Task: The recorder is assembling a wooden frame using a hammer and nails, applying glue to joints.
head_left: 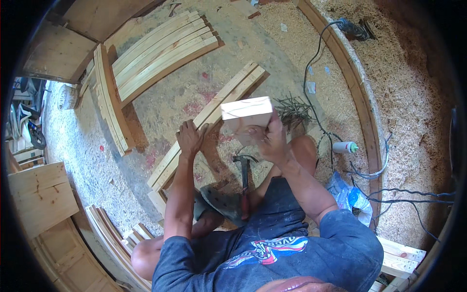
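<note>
Head view: right hand (272,141) is clamped around the lower end of a short pale wood block (247,113), lifted above the floor, while left hand (190,138) lies palm-down, fingers curled, on the pair of long slats (209,121) on the sawdust floor (97,146). Risk as I read it: the one-handed grip is low on the block, so it could tip out and drop onto the hammer (244,180) or the loose nail pile (292,109) by the knee. Containers: only a white bottle with a green cap (344,146) lying on its side, contents not visible, plus a blue plastic bag (350,197), contents unclear.
</note>
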{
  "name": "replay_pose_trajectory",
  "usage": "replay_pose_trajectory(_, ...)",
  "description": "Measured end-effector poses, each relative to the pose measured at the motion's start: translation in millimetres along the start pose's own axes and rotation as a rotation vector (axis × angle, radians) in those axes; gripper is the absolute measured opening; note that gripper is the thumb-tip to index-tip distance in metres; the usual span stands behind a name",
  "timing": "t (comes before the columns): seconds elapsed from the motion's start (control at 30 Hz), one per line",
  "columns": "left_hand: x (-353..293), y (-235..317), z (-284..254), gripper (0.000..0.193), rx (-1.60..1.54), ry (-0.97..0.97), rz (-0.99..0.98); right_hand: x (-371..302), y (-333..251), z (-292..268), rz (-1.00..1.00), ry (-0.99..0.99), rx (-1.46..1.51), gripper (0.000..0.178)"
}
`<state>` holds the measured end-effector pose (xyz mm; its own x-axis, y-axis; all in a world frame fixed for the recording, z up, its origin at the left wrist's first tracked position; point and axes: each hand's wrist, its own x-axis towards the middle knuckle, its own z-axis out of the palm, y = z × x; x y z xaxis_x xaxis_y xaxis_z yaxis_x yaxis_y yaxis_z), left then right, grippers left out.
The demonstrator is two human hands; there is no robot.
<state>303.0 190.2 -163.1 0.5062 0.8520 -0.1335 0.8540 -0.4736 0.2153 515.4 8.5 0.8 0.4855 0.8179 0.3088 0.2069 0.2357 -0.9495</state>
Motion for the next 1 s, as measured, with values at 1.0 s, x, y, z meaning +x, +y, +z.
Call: replay_pose_trajectory(1.0, -297, -51, -371, 0.080, 0.511, 0.855, 0.506, 39, -179, -12, -0.234, -0.436, 0.555, 0.073)
